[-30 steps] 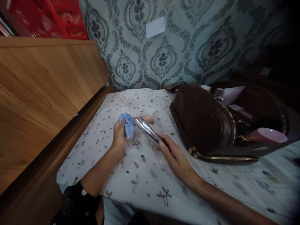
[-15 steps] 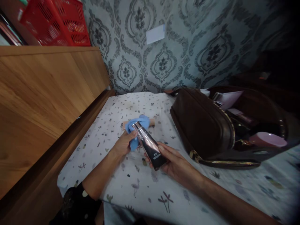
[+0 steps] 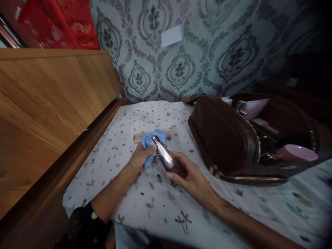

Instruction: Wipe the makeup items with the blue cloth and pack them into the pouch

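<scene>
My right hand (image 3: 188,174) is closed around the lower part of a shiny, dark cosmetic bottle (image 3: 165,156) with a silvery neck, tilted with its top toward the upper left. My left hand (image 3: 141,157) grips a light blue cloth (image 3: 150,159), bunched behind and beside the bottle's neck, with the thumb close against the neck. Just beyond the cloth, a beige tube (image 3: 168,134) lies on the patterned white sheet (image 3: 147,193), its middle covered from view by the cloth.
On the right, an open brown leather bag (image 3: 220,131) holds a pink bowl-like item (image 3: 297,153) and other cosmetics. A wooden panel (image 3: 57,100) borders the left side, with a red plastic basket (image 3: 64,26) on top. Patterned wallpaper (image 3: 178,69) rises behind.
The bottle has turned in my right hand, so its printed lettering no longer shows. My right fingers have shifted their hold on its lower part. The cloth has moved slightly with my left hand.
</scene>
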The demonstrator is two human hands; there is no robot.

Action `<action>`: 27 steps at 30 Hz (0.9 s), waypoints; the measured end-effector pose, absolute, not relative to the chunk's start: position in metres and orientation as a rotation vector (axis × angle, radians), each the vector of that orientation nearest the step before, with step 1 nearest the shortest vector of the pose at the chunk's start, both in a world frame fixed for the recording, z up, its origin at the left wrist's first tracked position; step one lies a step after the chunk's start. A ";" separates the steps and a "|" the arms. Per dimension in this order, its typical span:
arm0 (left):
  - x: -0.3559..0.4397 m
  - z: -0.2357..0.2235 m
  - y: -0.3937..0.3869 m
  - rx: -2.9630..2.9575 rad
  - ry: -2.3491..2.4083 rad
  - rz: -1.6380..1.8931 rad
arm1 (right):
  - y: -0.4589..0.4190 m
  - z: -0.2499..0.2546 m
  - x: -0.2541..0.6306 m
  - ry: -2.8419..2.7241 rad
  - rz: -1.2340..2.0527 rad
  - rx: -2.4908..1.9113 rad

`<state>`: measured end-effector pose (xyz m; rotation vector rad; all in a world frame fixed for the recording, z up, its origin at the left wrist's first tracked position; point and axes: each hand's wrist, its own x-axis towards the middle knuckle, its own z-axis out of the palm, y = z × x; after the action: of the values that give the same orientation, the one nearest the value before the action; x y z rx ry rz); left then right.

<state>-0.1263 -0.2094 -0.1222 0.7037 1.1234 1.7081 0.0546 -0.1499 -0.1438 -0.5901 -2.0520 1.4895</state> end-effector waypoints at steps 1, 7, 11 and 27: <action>-0.126 -0.123 -0.209 0.747 1.128 1.710 | -0.151 -0.145 0.055 -2.107 1.387 -0.632; -0.128 -0.128 -0.210 0.835 1.236 1.781 | -0.153 -0.150 0.057 -2.251 1.081 -0.584; -0.129 -0.125 -0.213 0.979 1.458 1.833 | -0.157 -0.146 0.057 -2.291 0.955 -0.554; -0.113 -0.120 -0.215 1.095 1.775 1.742 | -0.157 -0.135 0.055 -2.023 1.764 -0.553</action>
<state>-0.1134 -0.2145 -0.1203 1.0951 1.7754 1.7417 0.0549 -0.1566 -0.1351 -0.5525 -2.0235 1.7643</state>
